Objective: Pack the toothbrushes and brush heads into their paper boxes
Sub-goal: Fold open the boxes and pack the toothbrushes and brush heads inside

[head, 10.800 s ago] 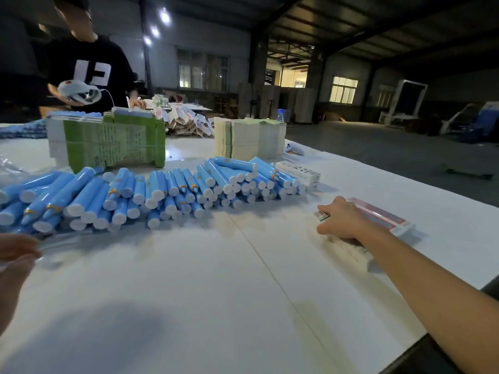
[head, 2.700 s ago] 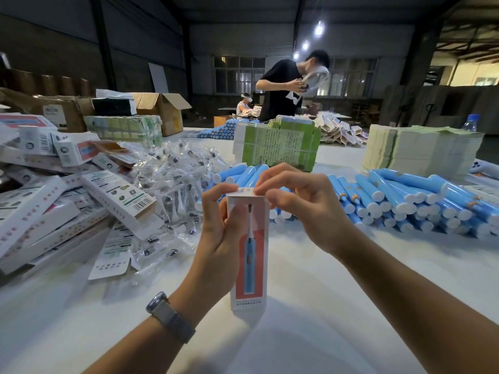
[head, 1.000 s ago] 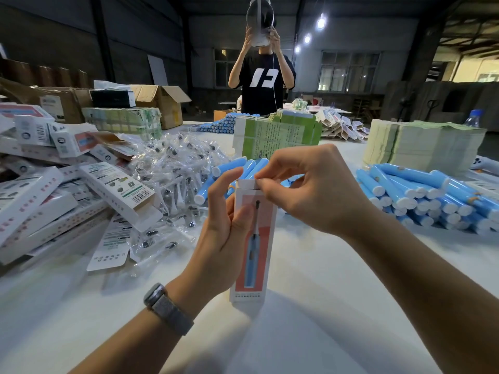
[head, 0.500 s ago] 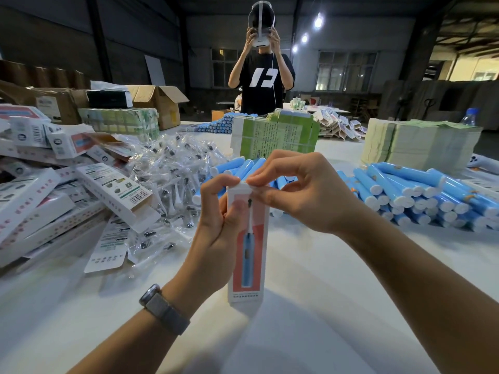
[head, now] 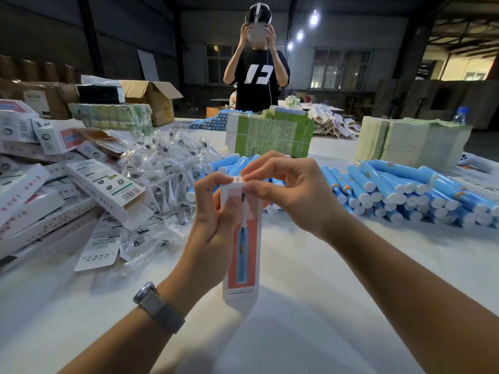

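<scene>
While a tall paper box (head: 244,238) printed with a blue toothbrush on a red panel is stood upright on the white worktop (head: 297,306), it is gripped around its upper part by the left hand (head: 216,225), thumb across the front face and fingers curled behind. Its white top flap (head: 237,180) is pinched by the right hand (head: 291,190) between thumb and forefinger, the other fingers being curled above it. A grey-strapped watch (head: 159,309) is worn on the left wrist. Behind the hands and to the right, blue toothbrush handles (head: 399,190) are heaped in a long row on the worktop. To the left, brush heads in clear bags (head: 164,168) are piled beside a heap of white paper boxes (head: 40,190), some with open flaps. Further back, a green-printed stack of leaflets (head: 272,133) and a pale stack (head: 413,139) are seen. Beyond the worktop a person in a black shirt (head: 256,79) is seen with both hands raised to a headset.
</scene>
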{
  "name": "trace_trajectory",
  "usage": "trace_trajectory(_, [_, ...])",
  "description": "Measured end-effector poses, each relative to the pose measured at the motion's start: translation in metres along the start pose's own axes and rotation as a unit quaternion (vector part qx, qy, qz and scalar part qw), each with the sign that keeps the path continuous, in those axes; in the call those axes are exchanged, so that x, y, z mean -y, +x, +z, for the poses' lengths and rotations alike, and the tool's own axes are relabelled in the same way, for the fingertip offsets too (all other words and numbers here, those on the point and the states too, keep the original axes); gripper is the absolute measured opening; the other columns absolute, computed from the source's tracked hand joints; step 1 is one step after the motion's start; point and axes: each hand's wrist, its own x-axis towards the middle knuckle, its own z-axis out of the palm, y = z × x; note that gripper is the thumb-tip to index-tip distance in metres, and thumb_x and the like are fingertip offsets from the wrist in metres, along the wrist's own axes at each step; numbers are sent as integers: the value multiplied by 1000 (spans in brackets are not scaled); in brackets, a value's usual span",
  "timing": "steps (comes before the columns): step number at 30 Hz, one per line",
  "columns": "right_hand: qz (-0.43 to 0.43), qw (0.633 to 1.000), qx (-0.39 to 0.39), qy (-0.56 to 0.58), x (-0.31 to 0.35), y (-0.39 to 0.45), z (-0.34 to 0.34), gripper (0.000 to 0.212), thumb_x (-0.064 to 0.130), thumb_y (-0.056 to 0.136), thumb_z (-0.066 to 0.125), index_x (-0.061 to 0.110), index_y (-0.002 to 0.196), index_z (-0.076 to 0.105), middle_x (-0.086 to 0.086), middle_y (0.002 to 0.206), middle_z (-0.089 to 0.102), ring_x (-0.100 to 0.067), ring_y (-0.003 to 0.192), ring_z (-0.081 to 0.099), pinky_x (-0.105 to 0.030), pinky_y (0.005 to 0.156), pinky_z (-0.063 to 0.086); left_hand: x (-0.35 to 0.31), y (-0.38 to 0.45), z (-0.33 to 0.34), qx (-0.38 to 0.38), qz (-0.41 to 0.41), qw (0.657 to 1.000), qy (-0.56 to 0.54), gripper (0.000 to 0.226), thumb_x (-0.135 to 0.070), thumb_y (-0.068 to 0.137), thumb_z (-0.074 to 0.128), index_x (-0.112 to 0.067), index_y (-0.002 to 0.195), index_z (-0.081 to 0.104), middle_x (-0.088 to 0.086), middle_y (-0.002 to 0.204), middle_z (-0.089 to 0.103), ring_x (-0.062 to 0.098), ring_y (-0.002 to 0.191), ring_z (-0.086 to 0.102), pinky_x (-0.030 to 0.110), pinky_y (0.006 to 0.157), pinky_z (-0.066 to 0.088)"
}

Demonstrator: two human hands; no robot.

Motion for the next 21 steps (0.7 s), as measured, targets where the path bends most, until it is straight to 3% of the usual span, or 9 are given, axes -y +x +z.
trace_trajectory(5, [-9, 999, -31, -36, -8, 0, 2, 8, 8, 85, 74, 14, 89, 74, 0, 99, 62, -14, 85, 61, -12, 68, 45, 1, 0, 1, -12, -4, 1000, -12, 31, -21, 99, 41, -51, 108, 43, -17, 88, 57, 5, 73, 56, 22, 66, 51])
trace_trajectory(8, [22, 988, -96, -121, -19, -2, 11, 10, 22, 91, 69, 25, 100, 73, 6, 99, 54, -5, 80, 55, -16, 75, 46, 3, -1, 2, 9, -15, 999, -43, 34, -26, 100, 46, -50, 124, 46, -16, 115, 56, 6, 101, 59, 24, 83, 53])
trace_trajectory(10, [79, 991, -51, -92, -21, -2, 12, 20, 31, 97, 60, 24, 114, 68, 4, 104, 58, -8, 85, 60, -27, 80, 52, 5, -2, 2, 32, -24, 996, -77, 39, -36, 94, 49, -56, 128, 49, -10, 136, 51, 11, 121, 55, 29, 93, 50])
trace_trajectory(12, [138, 990, 31, -28, -23, -2, 9, 43, 40, 95, 58, 24, 135, 54, 1, 117, 61, -13, 97, 66, -34, 84, 57, 9, -2, 2, 52, -45, 992, -110, 47, -37, 90, 51, -61, 130, 47, -6, 150, 46, 16, 134, 50, 40, 103, 47])
trace_trajectory(15, [143, 986, 67, -45, -28, -5, 8, 70, 28, 87, 71, 30, 149, 38, 13, 116, 55, 4, 85, 64, -18, 73, 54, 14, -3, 0, 85, -74, 987, -118, 59, -37, 89, 53, -73, 132, 34, -24, 150, 43, 17, 141, 45, 56, 113, 36])
trace_trajectory(18, [168, 984, 25, 46, -26, -5, 6, 77, 18, 83, 73, 27, 150, 35, 2, 118, 56, -5, 91, 66, -23, 74, 55, 15, -5, 1, 86, -43, 993, -63, 57, -41, 93, 48, -73, 136, 26, -46, 140, 38, 1, 142, 38, 46, 111, 34])
trace_trajectory(21, [212, 961, -33, 174, -14, -3, -16, 67, 23, 79, 68, 22, 141, 40, -10, 125, 58, -26, 108, 64, -40, 87, 57, 15, -5, -2, 58, -28, 998, 3, 50, -49, 89, 48, -65, 135, 34, -36, 152, 28, 1, 145, 31, 31, 106, 36])
